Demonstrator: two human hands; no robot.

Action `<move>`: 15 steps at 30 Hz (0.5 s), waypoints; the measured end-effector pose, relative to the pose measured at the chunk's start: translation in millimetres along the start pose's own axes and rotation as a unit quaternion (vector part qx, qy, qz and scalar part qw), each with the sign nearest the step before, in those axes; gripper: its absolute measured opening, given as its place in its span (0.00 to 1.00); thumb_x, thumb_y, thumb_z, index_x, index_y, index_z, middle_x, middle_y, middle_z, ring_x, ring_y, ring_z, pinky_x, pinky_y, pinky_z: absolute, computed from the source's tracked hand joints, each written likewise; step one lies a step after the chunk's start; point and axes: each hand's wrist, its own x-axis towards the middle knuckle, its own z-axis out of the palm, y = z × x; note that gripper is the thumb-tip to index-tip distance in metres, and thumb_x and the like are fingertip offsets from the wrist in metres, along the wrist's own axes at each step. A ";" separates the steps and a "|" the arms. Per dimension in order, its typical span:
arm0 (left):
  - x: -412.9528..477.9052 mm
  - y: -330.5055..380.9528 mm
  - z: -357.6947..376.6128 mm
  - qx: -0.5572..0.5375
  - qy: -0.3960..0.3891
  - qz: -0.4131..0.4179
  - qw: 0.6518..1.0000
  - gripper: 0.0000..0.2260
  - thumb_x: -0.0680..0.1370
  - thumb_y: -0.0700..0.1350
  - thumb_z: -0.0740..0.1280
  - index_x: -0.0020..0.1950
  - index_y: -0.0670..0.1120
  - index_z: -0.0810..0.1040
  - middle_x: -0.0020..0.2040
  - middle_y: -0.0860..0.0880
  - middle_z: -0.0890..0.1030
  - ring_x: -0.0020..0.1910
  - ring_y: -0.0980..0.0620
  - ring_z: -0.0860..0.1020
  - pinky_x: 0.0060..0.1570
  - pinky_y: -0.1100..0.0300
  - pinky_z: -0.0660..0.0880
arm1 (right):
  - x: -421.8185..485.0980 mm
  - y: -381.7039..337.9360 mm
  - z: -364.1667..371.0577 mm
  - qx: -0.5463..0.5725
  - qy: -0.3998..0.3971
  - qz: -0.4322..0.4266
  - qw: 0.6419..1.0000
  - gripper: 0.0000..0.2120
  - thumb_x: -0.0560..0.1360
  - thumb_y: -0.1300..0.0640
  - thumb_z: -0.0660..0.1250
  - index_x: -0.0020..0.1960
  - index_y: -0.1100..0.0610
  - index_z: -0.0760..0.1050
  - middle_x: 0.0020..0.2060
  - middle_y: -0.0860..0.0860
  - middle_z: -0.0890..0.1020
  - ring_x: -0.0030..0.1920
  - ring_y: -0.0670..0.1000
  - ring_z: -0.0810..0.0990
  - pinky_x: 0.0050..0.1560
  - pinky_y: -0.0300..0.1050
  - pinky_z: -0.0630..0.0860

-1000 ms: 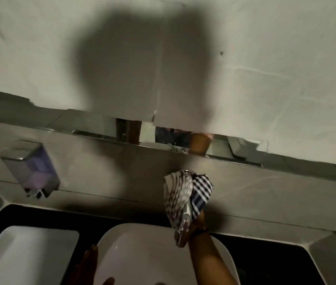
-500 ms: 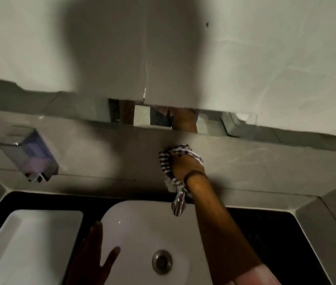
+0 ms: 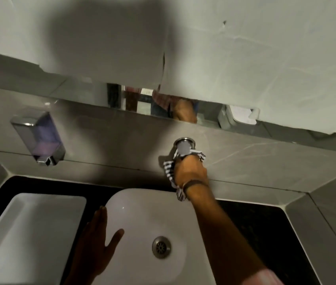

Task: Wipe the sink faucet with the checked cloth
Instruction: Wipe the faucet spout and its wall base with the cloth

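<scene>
A chrome faucet (image 3: 184, 145) sticks out of the grey tiled wall above a white oval sink (image 3: 142, 204). My right hand (image 3: 189, 173) is closed around the faucet body with the checked cloth (image 3: 169, 171) wrapped between palm and metal; only the faucet's round wall flange and a short stub show above my fingers. Cloth ends hang below my wrist. My left hand (image 3: 97, 241) rests flat with fingers spread on the sink's left rim, holding nothing.
A soap dispenser (image 3: 39, 136) with purple liquid is fixed to the wall at left. A white rectangular basin (image 3: 25, 229) sits left of the sink on a black counter (image 3: 265, 227). A mirror strip (image 3: 158, 103) runs under a white sheet.
My right hand has slid with the cloth along the faucet toward the wall and now covers the spout. The view has tilted down, showing more of the sink and my left hand.
</scene>
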 end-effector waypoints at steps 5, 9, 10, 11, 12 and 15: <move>-2.0 -1.5 -0.7 0.015 0.005 0.008 1.000 0.44 0.73 0.75 0.44 0.81 0.51 0.36 0.83 0.50 0.47 0.82 0.48 0.52 0.79 0.49 0.52 | -2.7 -1.6 -5.4 -0.133 0.024 -0.109 0.985 0.19 0.75 0.41 0.62 0.56 0.54 0.80 0.53 0.56 0.85 0.54 0.59 0.83 0.52 0.45 0.75; 0.0 -2.0 0.2 -0.012 0.000 -0.002 1.000 0.45 0.72 0.77 0.42 0.80 0.52 0.35 0.83 0.51 0.45 0.82 0.51 0.49 0.80 0.49 0.52 | -25.4 33.3 0.6 -0.212 0.105 -0.134 0.962 0.21 0.80 0.40 0.56 0.58 0.56 0.74 0.55 0.58 0.84 0.57 0.61 0.82 0.56 0.52 0.76; 1.1 -1.4 0.4 -0.021 -0.003 -0.004 1.000 0.45 0.71 0.77 0.42 0.80 0.53 0.35 0.83 0.51 0.45 0.82 0.52 0.49 0.80 0.49 0.52 | -29.8 40.1 1.0 -0.226 0.115 -0.146 0.956 0.21 0.80 0.39 0.56 0.57 0.56 0.73 0.54 0.58 0.85 0.56 0.61 0.82 0.55 0.52 0.77; 1.2 -1.4 1.2 -0.026 -0.004 -0.003 1.000 0.45 0.71 0.77 0.43 0.80 0.53 0.35 0.83 0.51 0.45 0.82 0.52 0.48 0.80 0.50 0.52 | -28.5 39.5 -1.9 -0.231 0.113 -0.157 0.954 0.22 0.78 0.38 0.56 0.57 0.56 0.73 0.54 0.57 0.85 0.56 0.61 0.82 0.55 0.52 0.77; 1.2 -1.4 1.7 -0.028 -0.003 -0.001 1.000 0.45 0.71 0.77 0.43 0.80 0.53 0.35 0.83 0.52 0.45 0.82 0.52 0.48 0.80 0.50 0.52 | -25.9 27.8 -5.1 -0.221 0.085 -0.136 0.962 0.24 0.76 0.37 0.57 0.57 0.56 0.75 0.53 0.57 0.85 0.55 0.61 0.83 0.56 0.52 0.78; -0.5 -3.1 2.0 -0.015 -0.011 0.001 1.000 0.45 0.72 0.76 0.44 0.81 0.52 0.35 0.84 0.51 0.45 0.83 0.50 0.49 0.80 0.50 0.51 | -8.1 -22.7 -11.1 -0.215 -0.019 -0.114 0.970 0.25 0.69 0.35 0.65 0.52 0.55 0.78 0.45 0.52 0.84 0.45 0.56 0.84 0.53 0.48 0.80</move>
